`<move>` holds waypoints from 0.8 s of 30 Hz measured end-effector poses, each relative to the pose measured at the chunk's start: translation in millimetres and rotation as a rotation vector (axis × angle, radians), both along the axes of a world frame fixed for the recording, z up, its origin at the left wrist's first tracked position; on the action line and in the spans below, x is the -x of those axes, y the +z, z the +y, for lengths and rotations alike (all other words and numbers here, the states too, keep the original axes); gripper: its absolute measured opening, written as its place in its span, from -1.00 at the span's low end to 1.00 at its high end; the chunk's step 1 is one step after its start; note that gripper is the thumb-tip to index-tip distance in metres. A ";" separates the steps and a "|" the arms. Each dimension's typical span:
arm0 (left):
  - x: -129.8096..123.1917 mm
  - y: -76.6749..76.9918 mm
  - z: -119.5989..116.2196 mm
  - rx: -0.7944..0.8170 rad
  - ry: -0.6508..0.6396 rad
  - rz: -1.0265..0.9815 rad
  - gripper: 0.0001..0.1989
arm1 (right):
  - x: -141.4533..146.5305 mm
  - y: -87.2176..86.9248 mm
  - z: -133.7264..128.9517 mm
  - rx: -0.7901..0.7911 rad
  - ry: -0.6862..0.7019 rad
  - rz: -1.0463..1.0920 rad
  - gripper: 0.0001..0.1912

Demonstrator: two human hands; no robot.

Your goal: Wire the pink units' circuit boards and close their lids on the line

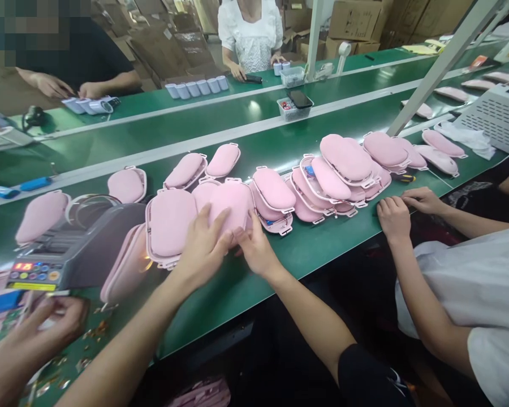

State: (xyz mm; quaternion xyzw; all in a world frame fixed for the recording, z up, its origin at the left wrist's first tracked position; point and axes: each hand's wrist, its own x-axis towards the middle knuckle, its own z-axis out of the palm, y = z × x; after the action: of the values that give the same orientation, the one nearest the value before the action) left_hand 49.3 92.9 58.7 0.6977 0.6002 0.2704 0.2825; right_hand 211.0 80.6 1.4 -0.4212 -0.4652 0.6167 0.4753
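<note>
Both my hands are at one pink oval plastic shell [233, 206] among a row of similar ones on the green bench. My left hand [203, 249] lies with its fingers over the shell's left side and its thumb at the near edge. At the shell's lower right edge, my right hand [257, 246] grips with thumb and fingers. Just left is another pink shell [172, 220] with a pale rim and small tabs. To the right, pink shells [274, 189] lie in overlapping stacks, some showing blue parts and wires inside.
A grey machine [97, 243] with lit buttons stands left, near a co-worker's hand [55, 322]. Another co-worker's hands [394, 217] rest on the bench edge at right. Across the green bench [254, 311], people handle pale cylinders [197, 87]. A slanted post [428, 79] rises at right.
</note>
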 end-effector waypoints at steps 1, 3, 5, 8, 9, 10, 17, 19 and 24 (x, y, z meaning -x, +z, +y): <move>-6.0 -7.3 -7.5 -0.017 -0.029 0.015 -0.23 | -3.3 1.4 0.4 -0.015 -0.047 0.021 0.12; -17.6 -16.0 -26.0 -0.048 -0.079 0.024 -0.26 | -13.9 5.0 -6.2 -0.053 -0.142 0.067 -0.05; -26.8 -14.5 -46.5 -0.096 -0.162 0.020 -0.30 | -30.2 6.2 -23.0 -0.079 -0.201 0.116 -0.25; -31.7 6.5 -58.4 -0.190 -0.346 0.011 -0.31 | -66.9 -3.7 -58.7 -0.088 -0.347 0.181 -0.37; -30.3 16.7 -51.1 -0.203 -0.375 0.017 -0.31 | -82.3 -9.9 -70.1 -0.080 -0.460 0.195 -0.37; -27.2 27.2 -36.7 -0.194 -0.355 0.043 -0.31 | -98.8 -16.7 -79.8 -0.063 -0.597 0.199 -0.36; 0.2 57.7 192.5 0.054 0.020 0.388 -0.10 | -197.4 -33.8 -89.0 0.008 -1.045 0.064 -0.21; -4.4 48.0 251.0 0.124 0.006 0.495 -0.09 | -206.3 -27.6 -78.9 -0.009 -1.106 0.079 -0.18; -29.6 13.6 321.5 0.210 -0.076 0.727 -0.40 | -210.1 -21.9 -53.2 -0.090 -1.245 0.088 -0.17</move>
State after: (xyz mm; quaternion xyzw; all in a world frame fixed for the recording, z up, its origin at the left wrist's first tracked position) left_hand 78.9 414.4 72.4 0.7370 0.6595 -0.0682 0.1309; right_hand 421.1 27.4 -20.5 -0.5671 -0.1383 0.2208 0.7814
